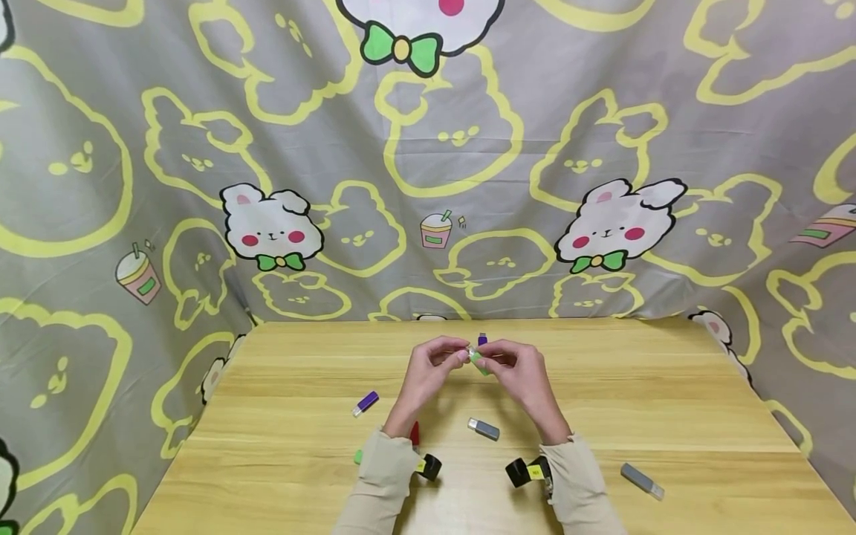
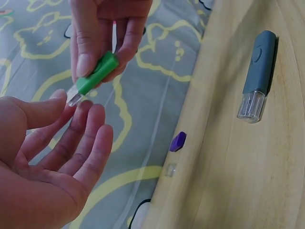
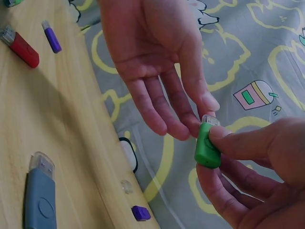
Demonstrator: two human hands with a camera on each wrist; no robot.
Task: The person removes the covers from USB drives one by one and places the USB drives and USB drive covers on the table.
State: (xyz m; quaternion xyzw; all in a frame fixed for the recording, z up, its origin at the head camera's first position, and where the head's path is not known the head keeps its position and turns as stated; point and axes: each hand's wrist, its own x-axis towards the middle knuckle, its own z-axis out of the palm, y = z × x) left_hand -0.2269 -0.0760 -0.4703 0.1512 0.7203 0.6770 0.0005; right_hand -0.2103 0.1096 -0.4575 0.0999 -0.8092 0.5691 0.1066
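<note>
A green USB flash drive (image 1: 480, 362) is held up above the far middle of the table. My right hand (image 1: 524, 375) pinches its green body (image 3: 206, 150) between thumb and fingers. At the drive's other end, the thumb and index finger of my left hand (image 1: 431, 364) pinch the clear cap (image 3: 210, 120) over the metal plug. The remaining left fingers (image 2: 88, 162) are spread and loosely bent. Just behind the hands lies a purple flash drive (image 1: 482, 339). A grey flash drive (image 1: 483, 429) with a clear cap lies between the forearms.
Left of the hands rests another purple flash drive (image 1: 365, 403). A red drive (image 3: 24, 49) and a green piece (image 1: 358, 456) are partly hidden by the left sleeve. A second grey drive (image 1: 642, 481) lies at right. A patterned curtain (image 1: 461, 245) hangs behind the wooden table (image 1: 287, 416).
</note>
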